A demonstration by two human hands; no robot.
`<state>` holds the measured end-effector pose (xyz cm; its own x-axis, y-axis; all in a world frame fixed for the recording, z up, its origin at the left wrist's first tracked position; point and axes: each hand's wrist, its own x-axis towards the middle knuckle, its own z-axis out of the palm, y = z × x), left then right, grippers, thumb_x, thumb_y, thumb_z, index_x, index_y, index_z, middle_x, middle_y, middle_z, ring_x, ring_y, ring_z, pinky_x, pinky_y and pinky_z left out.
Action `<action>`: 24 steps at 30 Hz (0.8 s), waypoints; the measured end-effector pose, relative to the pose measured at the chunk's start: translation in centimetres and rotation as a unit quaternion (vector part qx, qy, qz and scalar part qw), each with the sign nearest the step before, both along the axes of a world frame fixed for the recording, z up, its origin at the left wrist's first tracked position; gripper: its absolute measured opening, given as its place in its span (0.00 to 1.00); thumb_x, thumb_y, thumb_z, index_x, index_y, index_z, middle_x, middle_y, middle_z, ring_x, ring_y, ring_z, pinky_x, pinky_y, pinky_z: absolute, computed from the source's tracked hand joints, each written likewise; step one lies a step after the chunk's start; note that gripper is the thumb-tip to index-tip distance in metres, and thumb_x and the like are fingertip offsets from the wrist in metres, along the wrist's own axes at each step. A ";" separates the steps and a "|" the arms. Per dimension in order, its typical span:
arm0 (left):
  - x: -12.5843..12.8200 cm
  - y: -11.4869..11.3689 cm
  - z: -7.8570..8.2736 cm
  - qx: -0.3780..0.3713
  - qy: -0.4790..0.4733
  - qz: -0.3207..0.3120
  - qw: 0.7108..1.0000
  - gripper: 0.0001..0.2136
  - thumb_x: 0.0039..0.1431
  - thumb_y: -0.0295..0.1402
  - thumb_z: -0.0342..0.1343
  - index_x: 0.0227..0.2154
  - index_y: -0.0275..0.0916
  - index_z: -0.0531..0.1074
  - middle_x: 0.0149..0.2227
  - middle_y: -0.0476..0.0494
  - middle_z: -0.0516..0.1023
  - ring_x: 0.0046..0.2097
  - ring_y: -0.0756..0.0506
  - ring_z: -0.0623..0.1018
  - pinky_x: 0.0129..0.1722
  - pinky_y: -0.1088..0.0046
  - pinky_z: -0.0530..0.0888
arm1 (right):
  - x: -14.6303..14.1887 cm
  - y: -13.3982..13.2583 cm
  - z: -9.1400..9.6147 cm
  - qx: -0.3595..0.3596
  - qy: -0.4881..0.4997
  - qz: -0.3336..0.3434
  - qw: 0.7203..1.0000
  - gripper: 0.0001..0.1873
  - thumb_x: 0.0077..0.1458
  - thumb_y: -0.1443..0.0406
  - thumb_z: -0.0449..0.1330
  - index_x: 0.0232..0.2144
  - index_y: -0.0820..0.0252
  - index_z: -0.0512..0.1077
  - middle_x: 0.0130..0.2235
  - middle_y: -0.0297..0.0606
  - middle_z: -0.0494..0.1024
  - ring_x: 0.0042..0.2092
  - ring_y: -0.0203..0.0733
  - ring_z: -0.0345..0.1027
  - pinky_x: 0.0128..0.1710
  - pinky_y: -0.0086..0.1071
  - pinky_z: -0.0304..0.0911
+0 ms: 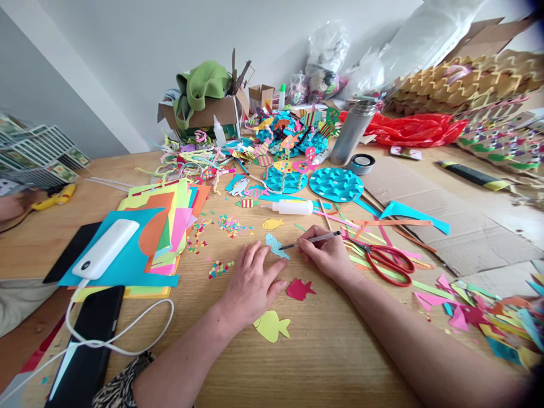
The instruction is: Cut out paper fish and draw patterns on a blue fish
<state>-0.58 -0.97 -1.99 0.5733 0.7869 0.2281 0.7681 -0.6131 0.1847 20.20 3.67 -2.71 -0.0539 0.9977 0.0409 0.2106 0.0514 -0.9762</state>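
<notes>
My left hand [251, 281] lies flat on the wooden table [323, 351], fingers spread, its fingertips touching a light blue paper fish [275, 245]. My right hand [327, 255] grips a thin pen-like tool [312, 240] whose tip points at that blue fish. A red paper fish [300, 289] lies just below my hands, between the wrists. Beside my left wrist a yellow-green paper fish [272, 326] rests on the table. A small yellow fish [272, 224] sits just beyond the blue one.
Red-handled scissors [389, 262] lie right of my right hand among paper strips. A white glue bottle [293, 207] lies beyond. Coloured paper sheets [164, 226], a white power bank [105, 248] and a black phone [87, 351] are left. Paper scraps [488, 314] pile up right.
</notes>
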 end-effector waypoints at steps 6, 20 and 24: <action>0.0 0.0 -0.1 0.005 -0.002 0.001 1.000 0.17 0.64 0.42 0.52 0.54 0.46 0.71 0.57 0.35 0.64 0.62 0.33 0.60 0.60 0.44 0.62 | 0.0 0.0 0.0 0.004 -0.007 0.008 1.000 0.10 0.51 0.60 0.61 0.23 0.58 0.68 0.21 0.33 0.72 0.21 0.34 0.61 0.20 0.29 0.56; 0.0 0.0 -0.1 0.000 0.001 -0.002 1.000 0.18 0.65 0.42 0.51 0.55 0.46 0.70 0.57 0.35 0.63 0.63 0.33 0.59 0.60 0.43 0.62 | 0.0 0.0 0.2 0.004 -0.009 0.003 1.000 0.09 0.49 0.61 0.61 0.22 0.58 0.68 0.21 0.33 0.71 0.22 0.34 0.61 0.21 0.29 0.56; 0.0 0.0 -0.1 0.003 0.002 -0.001 1.000 0.18 0.65 0.42 0.51 0.55 0.46 0.70 0.57 0.35 0.63 0.63 0.33 0.60 0.60 0.43 0.62 | 0.0 -0.1 0.4 0.003 -0.018 0.013 1.000 0.09 0.48 0.62 0.61 0.22 0.58 0.68 0.21 0.33 0.72 0.22 0.34 0.61 0.21 0.28 0.55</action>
<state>-0.62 -0.96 -2.07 0.5757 0.7845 0.2304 0.7676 -0.6157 0.1781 20.19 3.59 -2.34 -0.0822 0.9956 0.0448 0.2441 0.0637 -0.9676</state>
